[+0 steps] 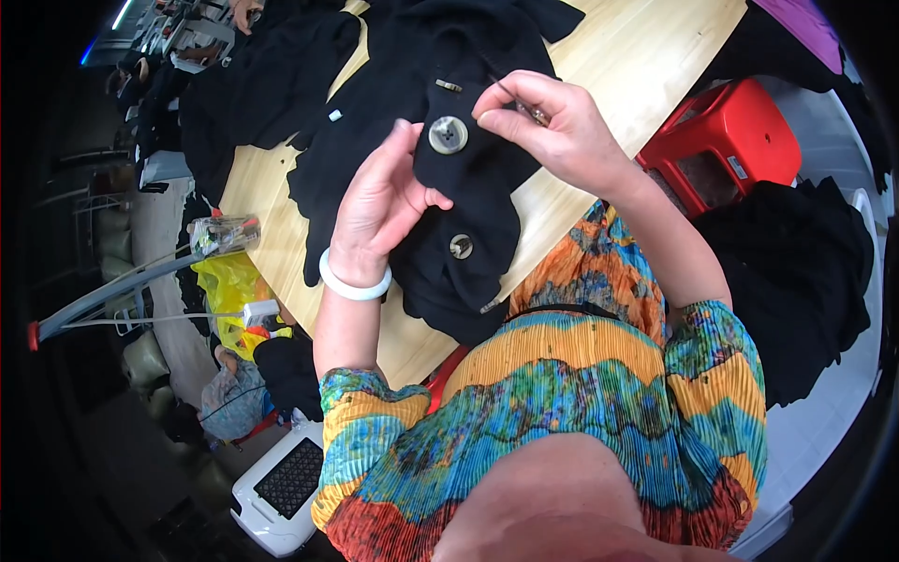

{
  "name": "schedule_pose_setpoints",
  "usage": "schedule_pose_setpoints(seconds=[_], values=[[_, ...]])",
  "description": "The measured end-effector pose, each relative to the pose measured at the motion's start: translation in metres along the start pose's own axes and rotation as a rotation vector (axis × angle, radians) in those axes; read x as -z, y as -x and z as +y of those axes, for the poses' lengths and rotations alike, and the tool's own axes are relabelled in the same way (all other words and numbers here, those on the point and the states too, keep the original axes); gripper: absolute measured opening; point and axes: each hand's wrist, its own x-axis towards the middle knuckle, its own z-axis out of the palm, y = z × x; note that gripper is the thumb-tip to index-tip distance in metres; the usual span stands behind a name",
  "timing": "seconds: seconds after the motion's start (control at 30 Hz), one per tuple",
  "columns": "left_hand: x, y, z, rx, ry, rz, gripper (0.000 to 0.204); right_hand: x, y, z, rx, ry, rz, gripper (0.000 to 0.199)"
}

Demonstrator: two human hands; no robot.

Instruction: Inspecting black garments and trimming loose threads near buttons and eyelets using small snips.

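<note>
A black knit garment is spread over the wooden table. On its front edge sit a large grey-brown button and a smaller button; another button shows edge-on. My left hand curls round the garment's edge beside the large button, some fingers hidden by the cloth. Right of that button, my right hand is closed, thumb and forefinger pinched together. A slim dark tool lies across its fingers; its exact kind is unclear. Any thread or needle at the fingertips is too fine to make out.
The pale wooden table reaches to the upper right. A red plastic stool stands right of it, near a pile of black cloth in a white bin. Left are a clear jar, yellow bag and white plug.
</note>
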Motion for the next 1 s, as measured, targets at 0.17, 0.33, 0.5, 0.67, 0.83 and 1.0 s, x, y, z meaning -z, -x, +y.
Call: schedule_pose_setpoints(seconds=[0.17,0.33,0.5,0.67,0.83,1.0], values=[[-0.004,0.002,-0.003,0.022,-0.026,-0.033,0.021,-0.005,0.003,0.003,-0.022,-0.048,-0.022,0.007],[0.001,0.005,-0.015,-0.026,0.366,-0.160,0.028,-0.008,0.009,-0.005,0.114,-0.025,0.072,0.017],[-0.004,0.004,-0.029,-0.014,0.405,-0.110,0.030,-0.016,0.012,-0.005,0.278,0.177,0.040,0.026],[-0.003,-0.001,-0.035,0.046,0.411,-0.100,0.026,-0.018,0.008,0.005,0.404,0.279,0.121,0.019],[-0.001,0.003,-0.028,-0.023,0.467,-0.278,0.031,-0.003,0.000,-0.003,0.106,-0.087,0.206,0.009],[0.005,0.003,-0.023,-0.040,0.437,-0.303,0.032,-0.001,0.004,-0.005,0.072,-0.064,0.161,0.010]])
